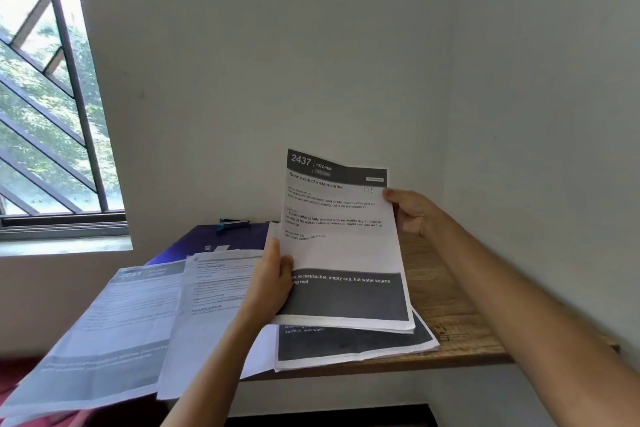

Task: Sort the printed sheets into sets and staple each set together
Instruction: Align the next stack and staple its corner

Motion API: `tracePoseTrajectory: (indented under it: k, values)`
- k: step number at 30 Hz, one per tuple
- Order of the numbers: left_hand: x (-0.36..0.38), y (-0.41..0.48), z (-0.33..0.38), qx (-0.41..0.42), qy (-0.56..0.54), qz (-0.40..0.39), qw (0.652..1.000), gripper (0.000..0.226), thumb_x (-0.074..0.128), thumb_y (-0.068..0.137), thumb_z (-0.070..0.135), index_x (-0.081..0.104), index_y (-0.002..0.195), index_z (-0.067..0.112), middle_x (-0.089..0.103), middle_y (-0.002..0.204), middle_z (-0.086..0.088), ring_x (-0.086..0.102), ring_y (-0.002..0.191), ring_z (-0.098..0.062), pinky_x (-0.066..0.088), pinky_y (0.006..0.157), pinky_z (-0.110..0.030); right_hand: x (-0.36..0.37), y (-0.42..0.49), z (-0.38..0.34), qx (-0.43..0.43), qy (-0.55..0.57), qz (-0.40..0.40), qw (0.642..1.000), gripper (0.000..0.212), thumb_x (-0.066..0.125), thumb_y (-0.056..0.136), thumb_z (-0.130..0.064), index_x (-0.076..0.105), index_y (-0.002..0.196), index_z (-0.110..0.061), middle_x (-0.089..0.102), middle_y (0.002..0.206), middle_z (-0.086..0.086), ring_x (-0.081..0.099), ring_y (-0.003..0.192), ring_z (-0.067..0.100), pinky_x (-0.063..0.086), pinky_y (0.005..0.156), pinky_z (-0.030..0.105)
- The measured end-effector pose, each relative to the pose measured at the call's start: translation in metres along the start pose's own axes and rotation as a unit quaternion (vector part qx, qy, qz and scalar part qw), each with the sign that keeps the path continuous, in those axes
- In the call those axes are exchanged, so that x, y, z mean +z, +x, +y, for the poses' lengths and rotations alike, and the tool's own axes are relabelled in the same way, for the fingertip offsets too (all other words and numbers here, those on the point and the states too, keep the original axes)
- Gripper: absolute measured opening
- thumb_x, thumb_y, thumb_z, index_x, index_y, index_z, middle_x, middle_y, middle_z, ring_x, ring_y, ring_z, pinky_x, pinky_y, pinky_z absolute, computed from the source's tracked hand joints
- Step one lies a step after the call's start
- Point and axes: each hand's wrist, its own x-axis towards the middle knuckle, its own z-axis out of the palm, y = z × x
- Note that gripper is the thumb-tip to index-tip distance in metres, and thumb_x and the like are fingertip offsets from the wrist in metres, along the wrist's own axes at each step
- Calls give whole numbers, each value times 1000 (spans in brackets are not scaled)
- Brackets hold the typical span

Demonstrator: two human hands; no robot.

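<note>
Gripping a held set (341, 246) of printed sheets, both hands keep it raised and tilted above the wooden table (446, 315). The front page reads "2437 KITCHEN" and "Brew a cup of instant coffee", with a dark band across its lower part. More than one sheet edge shows at its bottom.

The left hand (273, 282) clasps the set's left edge at 8 o'clock, thumb on the printed face and fingers behind. The right hand (412, 211) pinches the right edge at 2 o'clock, thumb on the front.

Directly beneath the set, at 6 o'clock, a lower stack (353, 343) lies flat on the table, its dark band showing and its near edge at the table's front lip. At 9 o'clock of that stack a middle sheet (204, 315) overhangs the table's front edge. Farther out at 9 o'clock a left sheet (114, 329) lies partly under it; its text is blurred.

A purple folder (214, 236) lies under these sheets toward 11 o'clock. On its far edge, against the wall, rests a blue and black stapler (233, 222), well apart from both hands.

The table stands in a corner of plain pale wall (311, 45). At 10 o'clock of the view a window (41, 114) with a dark slanted grille shows foliage outside, above a grey sill (62, 246).
</note>
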Motion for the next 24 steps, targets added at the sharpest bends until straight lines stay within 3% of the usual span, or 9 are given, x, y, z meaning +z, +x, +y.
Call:
tracePoseTrajectory:
  k: [3,5,9,13,18,21,24]
  values:
    - [-1,2,-2,-5,10,-15,1000,7,40,101,8,42,105,3,59,101,-10,56,86,-24,44,69,-33,-2,5,-12,-21,-2,27,999,15,48,97,-6,61,89,-6,70,62,4,67,57,15,56,52,28]
    - [-1,2,-2,-7,15,-20,1000,7,40,101,9,42,103,2,61,99,-12,57,87,-27,45,73,-38,-3,7,-19,-40,-3,46,998,16,50,96,-6,61,85,-8,69,57,1,65,52,11,55,51,24]
    - [0,3,4,-13,-8,-17,1000,4,40,101,10,43,102,7,59,101,-8,54,84,-17,41,64,-24,-6,5,-18,-60,11,67,996,15,52,97,-10,62,85,-8,69,62,2,63,61,14,56,53,24]
    - [4,9,13,-26,-43,18,999,12,38,101,9,43,111,4,57,107,-6,53,95,-24,37,72,-29,-9,-11,2,7,-63,-19,998,30,44,101,-31,62,101,-6,68,90,11,65,80,21,59,60,30]
    - [7,28,26,-32,-54,67,996,14,38,101,9,41,106,-4,56,107,-10,51,91,-27,42,77,-34,-13,-25,18,25,-96,-93,991,21,42,101,-12,57,114,-3,66,104,12,65,91,22,58,73,30]
    - [11,42,34,-20,-51,95,994,12,37,102,13,40,105,2,58,112,-12,54,90,-29,49,78,-41,-8,-27,16,-24,-92,-59,994,21,41,101,-8,56,115,-6,66,104,12,66,88,22,59,69,31]
    - [17,49,46,8,-45,109,993,5,35,104,18,36,100,15,59,118,-8,59,84,-23,56,74,-45,0,-27,18,-144,-132,37,980,22,40,102,-10,58,100,-22,65,112,10,64,96,24,55,86,41]
